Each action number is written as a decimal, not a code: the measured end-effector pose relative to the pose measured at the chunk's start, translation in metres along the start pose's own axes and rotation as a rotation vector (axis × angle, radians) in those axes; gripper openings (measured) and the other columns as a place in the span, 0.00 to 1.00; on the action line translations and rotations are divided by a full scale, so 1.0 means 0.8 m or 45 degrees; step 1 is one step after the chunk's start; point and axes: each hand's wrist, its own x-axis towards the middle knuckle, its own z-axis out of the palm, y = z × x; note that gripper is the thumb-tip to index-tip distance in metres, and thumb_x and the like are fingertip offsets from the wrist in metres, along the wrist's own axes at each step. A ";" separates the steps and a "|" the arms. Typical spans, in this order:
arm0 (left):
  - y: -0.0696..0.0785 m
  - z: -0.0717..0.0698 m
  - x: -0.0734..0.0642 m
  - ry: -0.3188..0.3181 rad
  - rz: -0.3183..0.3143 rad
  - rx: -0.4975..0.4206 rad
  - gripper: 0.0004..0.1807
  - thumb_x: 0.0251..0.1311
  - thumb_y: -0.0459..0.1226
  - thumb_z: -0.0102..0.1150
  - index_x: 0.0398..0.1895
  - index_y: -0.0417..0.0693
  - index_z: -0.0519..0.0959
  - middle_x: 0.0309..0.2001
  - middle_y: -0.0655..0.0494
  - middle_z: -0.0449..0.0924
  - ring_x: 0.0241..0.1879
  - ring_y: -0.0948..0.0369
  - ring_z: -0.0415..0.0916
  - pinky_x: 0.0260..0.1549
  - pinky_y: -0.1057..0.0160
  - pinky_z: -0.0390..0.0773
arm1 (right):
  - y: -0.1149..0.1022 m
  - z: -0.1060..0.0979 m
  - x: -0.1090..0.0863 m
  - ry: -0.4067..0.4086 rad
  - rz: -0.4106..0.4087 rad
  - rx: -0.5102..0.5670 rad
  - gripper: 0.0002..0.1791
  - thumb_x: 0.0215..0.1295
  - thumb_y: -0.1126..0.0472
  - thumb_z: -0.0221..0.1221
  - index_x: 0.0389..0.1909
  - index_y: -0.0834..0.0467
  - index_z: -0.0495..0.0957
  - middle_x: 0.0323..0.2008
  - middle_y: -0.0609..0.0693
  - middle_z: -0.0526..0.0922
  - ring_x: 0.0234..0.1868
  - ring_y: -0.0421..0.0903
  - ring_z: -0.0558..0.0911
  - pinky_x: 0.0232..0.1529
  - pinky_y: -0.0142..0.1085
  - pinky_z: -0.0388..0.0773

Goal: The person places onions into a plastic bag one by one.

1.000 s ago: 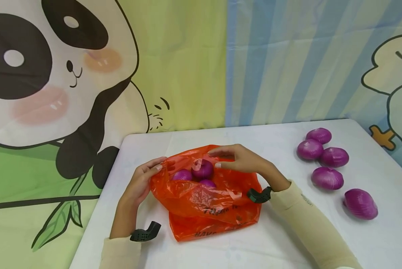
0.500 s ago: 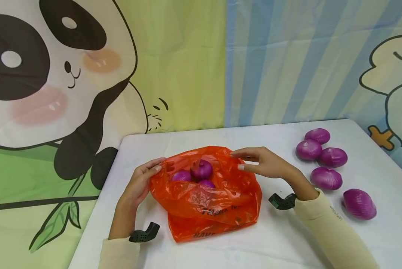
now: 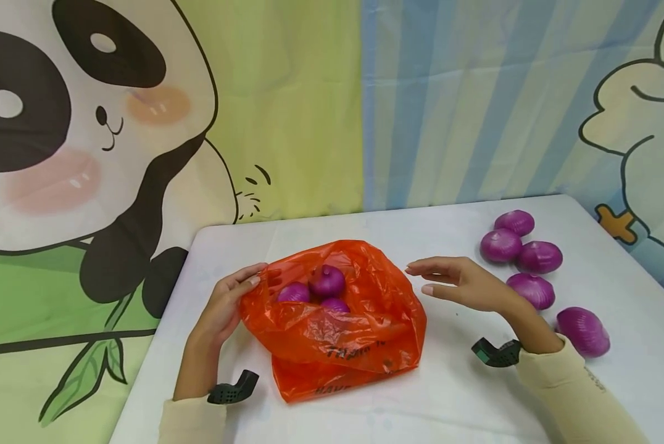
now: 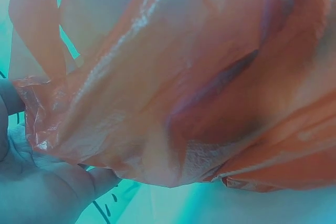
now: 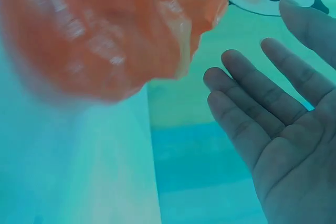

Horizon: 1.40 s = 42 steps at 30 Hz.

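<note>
Five loose onions [image 3: 540,256] on the bench [image 3: 410,231], right of my nearer right grip [image 3: 468,285]: empty, fingers extended leftward. Left grip [image 3: 226,302] pinches the red bag [image 3: 360,339] at its left edge, three bagged onions [image 3: 327,282] showing.

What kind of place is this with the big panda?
Probably an indoor spot set up for recording: a cartoon panda on a cloth backdrop, a white table in front, and small black wrist cameras.

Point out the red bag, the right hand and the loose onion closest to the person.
Red bag [image 3: 348,330], head view: its front wall.
Right hand [image 3: 466,285], head view: middle of the hand.
Loose onion [image 3: 583,332], head view: middle of its visible side.
</note>
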 end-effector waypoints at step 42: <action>0.000 0.002 -0.001 0.011 -0.028 -0.010 0.22 0.70 0.34 0.52 0.65 0.35 0.69 0.54 0.55 0.78 0.53 0.58 0.77 0.51 0.59 0.77 | 0.104 -0.081 -0.260 0.583 0.695 -0.377 0.50 0.67 0.57 0.62 0.78 0.54 0.36 0.71 0.75 0.37 0.64 0.80 0.43 0.50 0.77 0.48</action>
